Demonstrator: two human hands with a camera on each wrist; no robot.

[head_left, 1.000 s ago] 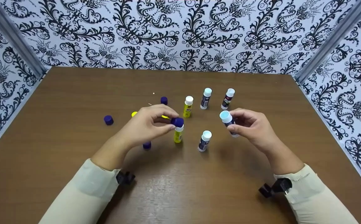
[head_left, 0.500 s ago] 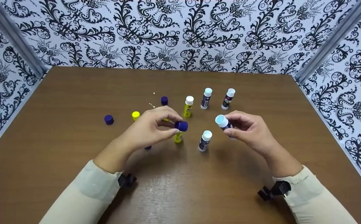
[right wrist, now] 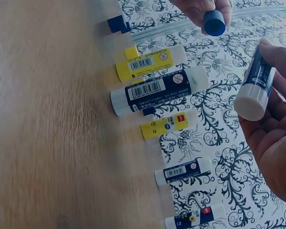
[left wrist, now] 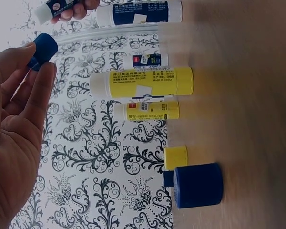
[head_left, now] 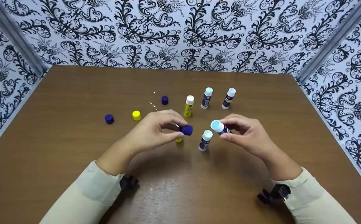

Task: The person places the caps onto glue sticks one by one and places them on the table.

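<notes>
My left hand [head_left: 154, 133] pinches a dark blue cap [head_left: 186, 130] between thumb and fingers, its hollow side visible in the right wrist view. A blue-labelled glue stick [head_left: 218, 127] is gripped by my right hand [head_left: 250, 135], its white top tilted toward the cap. Cap and stick are apart, both held above the table. Between and below the hands stands an uncapped blue glue stick [head_left: 205, 141]. A yellow glue stick [left wrist: 143, 82] is mostly hidden behind the left hand in the head view, but plain in the left wrist view.
Farther back stand another yellow glue stick [head_left: 188, 107] and two blue ones, one [head_left: 207, 98] left of the other [head_left: 228, 99]. Loose caps lie at left: blue [head_left: 109, 119], yellow [head_left: 136, 115] and blue [head_left: 164, 100]. Small white crumbs [head_left: 153, 105] dot the table. A patterned wall rises behind.
My hands have drawn closer together. The left moved right and slightly down with the cap, now covering more of the yellow stick. The right moved left, tipping the glue stick further toward the cap.
</notes>
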